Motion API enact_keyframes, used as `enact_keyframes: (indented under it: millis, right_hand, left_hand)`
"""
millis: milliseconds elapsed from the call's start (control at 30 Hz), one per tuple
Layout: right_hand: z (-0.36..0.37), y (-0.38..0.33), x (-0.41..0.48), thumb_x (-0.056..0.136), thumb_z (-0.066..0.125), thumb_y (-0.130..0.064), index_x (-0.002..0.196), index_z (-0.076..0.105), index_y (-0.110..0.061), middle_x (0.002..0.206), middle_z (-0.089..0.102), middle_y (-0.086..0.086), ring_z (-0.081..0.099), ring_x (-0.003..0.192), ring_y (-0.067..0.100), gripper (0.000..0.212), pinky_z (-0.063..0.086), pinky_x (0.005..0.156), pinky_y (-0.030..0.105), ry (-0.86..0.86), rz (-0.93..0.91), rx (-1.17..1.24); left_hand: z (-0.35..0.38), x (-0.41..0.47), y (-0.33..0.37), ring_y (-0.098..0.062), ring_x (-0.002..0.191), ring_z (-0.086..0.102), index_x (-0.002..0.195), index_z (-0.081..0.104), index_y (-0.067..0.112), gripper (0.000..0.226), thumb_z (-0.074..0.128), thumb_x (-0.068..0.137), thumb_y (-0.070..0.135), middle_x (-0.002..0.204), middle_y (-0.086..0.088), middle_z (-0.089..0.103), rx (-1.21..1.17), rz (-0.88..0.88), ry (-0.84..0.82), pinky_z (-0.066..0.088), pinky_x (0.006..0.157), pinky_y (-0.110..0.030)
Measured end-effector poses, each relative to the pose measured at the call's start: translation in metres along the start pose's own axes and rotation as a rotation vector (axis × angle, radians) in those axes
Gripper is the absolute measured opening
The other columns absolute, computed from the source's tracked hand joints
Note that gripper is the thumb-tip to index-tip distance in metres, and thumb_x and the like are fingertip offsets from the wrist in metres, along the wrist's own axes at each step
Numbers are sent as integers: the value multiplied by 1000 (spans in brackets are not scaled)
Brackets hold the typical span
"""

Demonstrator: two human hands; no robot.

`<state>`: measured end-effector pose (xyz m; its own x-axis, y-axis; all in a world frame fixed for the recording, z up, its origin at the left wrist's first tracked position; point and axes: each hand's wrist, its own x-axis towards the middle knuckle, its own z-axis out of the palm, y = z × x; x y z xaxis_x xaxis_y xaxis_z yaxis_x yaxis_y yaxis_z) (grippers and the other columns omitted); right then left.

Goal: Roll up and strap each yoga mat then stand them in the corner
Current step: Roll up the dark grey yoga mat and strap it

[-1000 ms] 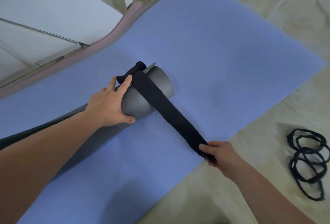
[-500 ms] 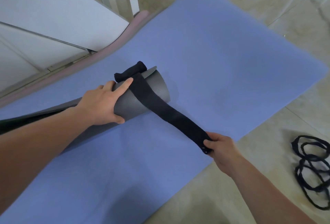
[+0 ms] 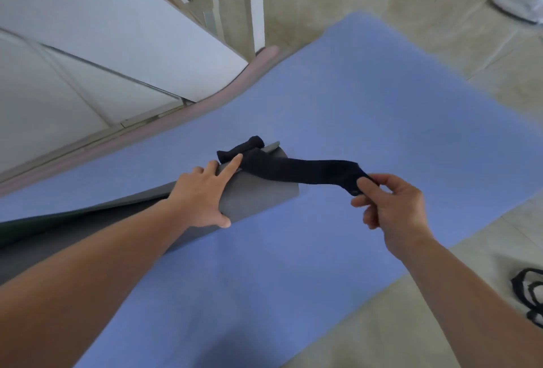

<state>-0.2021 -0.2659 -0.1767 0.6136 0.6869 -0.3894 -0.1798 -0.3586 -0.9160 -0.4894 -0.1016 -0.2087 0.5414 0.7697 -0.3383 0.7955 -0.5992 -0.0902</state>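
Strap (image 3: 293, 169) and roll are what this turns on. The grey rolled mat (image 3: 258, 194) lies on the flat blue mat (image 3: 382, 103), and its long axis runs from my lower left up to an end just ahead of me. My left hand (image 3: 199, 194) rests flat on top of the roll near that end, fingers spread. Its forefinger (image 3: 232, 163) is straight and presses the strap down where it crosses the roll. From there the strap leads off to my right, across the roll's axis. My right hand (image 3: 393, 209) pinches its free end between thumb and fingers, raised off the blue mat. My hands are well apart, with the strap slack between them. The right hand is the nearer one to carry that end round, I judge, under or over the roll and back toward my forefinger. More black straps (image 3: 529, 294) lie on the floor at my far right. I can read no label, brand or writing on anything.
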Motion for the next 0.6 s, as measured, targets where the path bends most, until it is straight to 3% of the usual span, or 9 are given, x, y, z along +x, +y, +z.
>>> enact_keyframes:
  millis: [100,200,267,333,400,433,533,600]
  right_hand:
    - [27,-33,-8,89,72,-11,91,71,-14,69,72,2,62,50,19,4,41,44,26,-168,-119,-106]
    - [52,-51,-14,85,75,-11,80,74,-16,61,59,2,46,44,10,6,35,42,19,-290,-180,-230]
    - [65,-60,-16,82,78,-14,78,73,-15,70,57,6,46,49,6,7,37,47,15,-351,-197,-267]
    - [73,-69,-16,81,80,-18,81,73,-15,94,68,3,61,75,3,7,47,71,20,-415,-194,-306]
    - [79,-78,-14,81,79,-17,78,73,-14,121,64,-11,58,111,2,7,40,98,29,-481,-207,-353]
    - [83,-82,-13,80,79,-15,74,73,-12,125,63,-14,56,118,3,9,37,104,32,-519,-201,-342]
    - [98,-90,-9,77,74,-17,78,70,-4,114,72,7,65,112,24,14,45,105,40,-550,-100,-155]
    - [108,-93,-5,80,68,-22,88,68,1,99,72,19,67,101,36,24,54,94,44,-493,-26,25]
  left_hand:
    - [2,-3,5,-27,113,49,150,-25,38,138,77,60,64,138,-5,37,15,-22,13,47,88,-39]
    - [6,-8,11,-29,115,47,152,-19,36,134,77,61,61,142,-7,35,23,-45,36,45,92,-41]
    - [8,-11,14,-30,116,46,153,-16,34,133,77,62,58,145,-9,33,27,-55,55,43,94,-43]
    - [11,-13,18,-32,120,44,154,-13,32,131,78,63,56,150,-10,29,23,-71,73,40,97,-45]
    - [14,-16,21,-34,125,40,154,-12,31,129,79,65,52,153,-11,25,21,-87,97,37,100,-46]
    - [16,-18,23,-35,127,38,154,-12,31,127,78,66,50,154,-12,24,27,-91,110,36,101,-47]
    - [22,-24,27,-39,132,33,153,-15,30,124,76,71,47,157,-16,16,46,-91,126,32,105,-51]
    - [25,-26,28,-40,133,32,153,-17,30,122,75,74,48,158,-17,14,63,-79,140,32,105,-52]
